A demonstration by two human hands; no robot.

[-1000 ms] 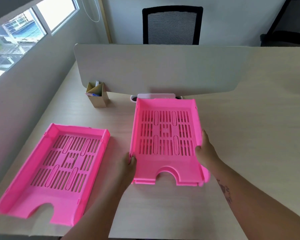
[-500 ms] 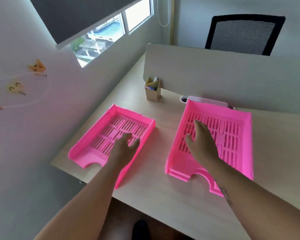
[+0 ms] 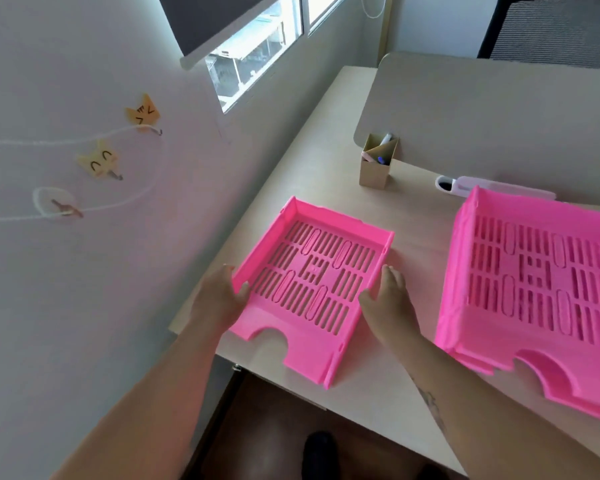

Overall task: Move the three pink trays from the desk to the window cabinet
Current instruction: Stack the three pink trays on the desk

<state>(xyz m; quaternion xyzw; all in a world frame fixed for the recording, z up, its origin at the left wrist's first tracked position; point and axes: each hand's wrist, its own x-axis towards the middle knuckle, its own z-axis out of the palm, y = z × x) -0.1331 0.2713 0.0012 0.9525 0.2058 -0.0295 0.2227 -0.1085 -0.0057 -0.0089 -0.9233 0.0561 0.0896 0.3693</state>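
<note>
A single pink slotted tray [image 3: 312, 282] lies near the desk's left front corner. My left hand [image 3: 219, 299] grips its left wall, thumb inside the rim. My right hand [image 3: 388, 299] presses against its right wall, fingers curled at the edge. The tray's front edge juts past the desk [image 3: 329, 168] edge. A stack of pink trays [image 3: 534, 289] rests to the right, with lower rims showing under the top one. No hand touches that stack.
A cardboard pen holder [image 3: 376, 164] stands behind the single tray by the beige divider panel [image 3: 482, 116]. A white object [image 3: 478, 188] lies behind the stack. The wall [image 3: 84, 271] with cat-shaped hooks is close on the left. A window [image 3: 257, 43] sits above it, an office chair [image 3: 551, 29] beyond.
Both hands have left the stack and moved left onto the single tray's two sides. The view has swung left toward the wall.
</note>
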